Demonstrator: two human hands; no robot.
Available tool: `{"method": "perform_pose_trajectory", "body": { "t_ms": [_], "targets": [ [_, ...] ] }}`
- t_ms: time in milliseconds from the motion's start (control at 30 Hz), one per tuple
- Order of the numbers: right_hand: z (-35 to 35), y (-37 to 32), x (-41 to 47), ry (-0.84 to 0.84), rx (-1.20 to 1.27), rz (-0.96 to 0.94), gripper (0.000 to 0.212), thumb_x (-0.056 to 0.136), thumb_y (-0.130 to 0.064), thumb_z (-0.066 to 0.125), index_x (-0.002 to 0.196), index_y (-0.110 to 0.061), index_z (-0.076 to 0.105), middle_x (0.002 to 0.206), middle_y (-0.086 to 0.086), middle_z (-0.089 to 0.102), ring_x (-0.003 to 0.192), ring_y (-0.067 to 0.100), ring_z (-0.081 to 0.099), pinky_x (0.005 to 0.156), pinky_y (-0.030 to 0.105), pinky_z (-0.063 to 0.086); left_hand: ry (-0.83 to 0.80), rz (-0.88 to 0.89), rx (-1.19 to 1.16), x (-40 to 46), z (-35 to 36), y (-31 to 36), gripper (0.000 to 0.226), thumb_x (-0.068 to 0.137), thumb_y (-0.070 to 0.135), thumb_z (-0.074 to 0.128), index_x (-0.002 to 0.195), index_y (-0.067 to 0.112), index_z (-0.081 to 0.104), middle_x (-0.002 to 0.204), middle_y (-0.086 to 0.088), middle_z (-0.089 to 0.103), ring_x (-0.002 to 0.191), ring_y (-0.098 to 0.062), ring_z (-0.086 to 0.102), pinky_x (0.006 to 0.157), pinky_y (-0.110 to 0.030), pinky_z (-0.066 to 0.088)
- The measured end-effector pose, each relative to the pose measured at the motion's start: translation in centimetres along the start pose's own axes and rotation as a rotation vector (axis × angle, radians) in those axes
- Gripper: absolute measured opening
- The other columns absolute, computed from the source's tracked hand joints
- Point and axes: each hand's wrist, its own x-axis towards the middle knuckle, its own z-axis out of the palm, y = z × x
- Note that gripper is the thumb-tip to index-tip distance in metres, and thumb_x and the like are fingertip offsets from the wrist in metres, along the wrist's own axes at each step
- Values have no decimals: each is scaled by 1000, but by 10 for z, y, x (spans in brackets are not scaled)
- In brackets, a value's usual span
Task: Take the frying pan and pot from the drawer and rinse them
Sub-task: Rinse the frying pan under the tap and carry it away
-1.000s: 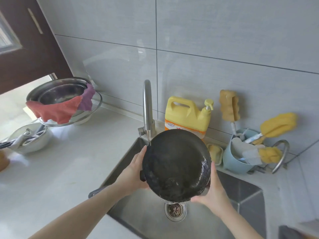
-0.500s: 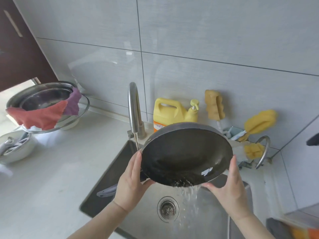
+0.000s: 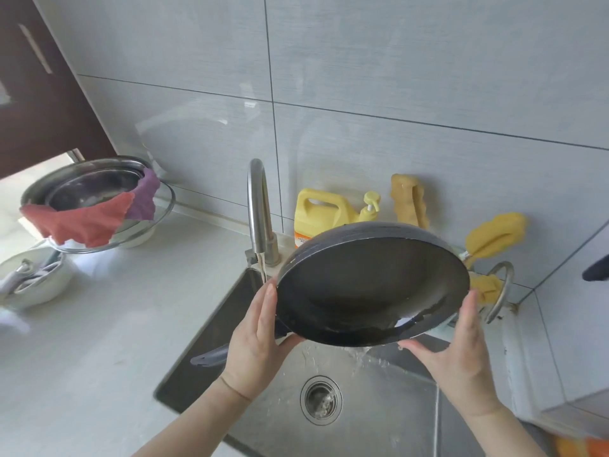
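Frying pan [image 3: 372, 285]: held tilted above the sink [image 3: 379, 407], between both hands, water spilling from its lower rim toward the drain [image 3: 320, 400]. On the counter at far left, a steel bowl [image 3: 89, 189] carries a red and purple cloth [image 3: 89, 219]. Left hand [image 3: 255, 344]: fingers straight along the pan's left edge, thumb under the rim. The faucet [image 3: 258, 209] runs a thin stream just beside this hand. Right hand [image 3: 461, 357]: fingers extended against the right edge, thumb beneath. A yellow detergent bottle [image 3: 324, 212] stands behind the pan.
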Motion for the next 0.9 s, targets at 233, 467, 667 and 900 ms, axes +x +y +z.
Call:
{"method": "perform_pose_trajectory", "body": {
  "t_ms": [233, 467, 667, 900],
  "targets": [
    [11, 0, -15, -373, 30, 30, 146, 55, -36, 95, 145, -42, -20, 150, -24, 0, 147, 10, 19, 111, 26, 24, -473, -361, -205, -23, -1, -20, 131, 63, 50, 84, 145, 55, -18, 149, 17, 21, 93, -2, 59, 69, -21, 53],
    [35, -7, -28, -637, 159, 150, 157, 32, -50, 94, 154, -40, -6, 151, -28, 10, 140, -5, 15, 114, 27, 24, -868, -651, -459, -36, -16, -71, 140, 52, 29, 93, 147, 57, -6, 150, 23, 26, 129, -5, 43, 106, -29, 43],
    [67, -30, -40, -754, 279, 264, 157, 35, -47, 93, 155, -32, -6, 150, -16, 12, 140, 4, 20, 116, 33, 26, -1140, -673, -467, -17, -55, -100, 117, 60, 13, 89, 136, 56, 11, 130, 45, 38, 123, 23, 36, 100, -2, 28],
    [111, -48, -69, -773, 463, 319, 147, 43, -34, 96, 154, -38, 1, 153, -20, 23, 134, -4, 33, 98, 11, 35, -1173, -634, -220, 33, -99, -109, 122, 51, 18, 89, 143, 54, 16, 135, 27, 40, 127, -4, 42, 99, -25, 41]
  ]
}}
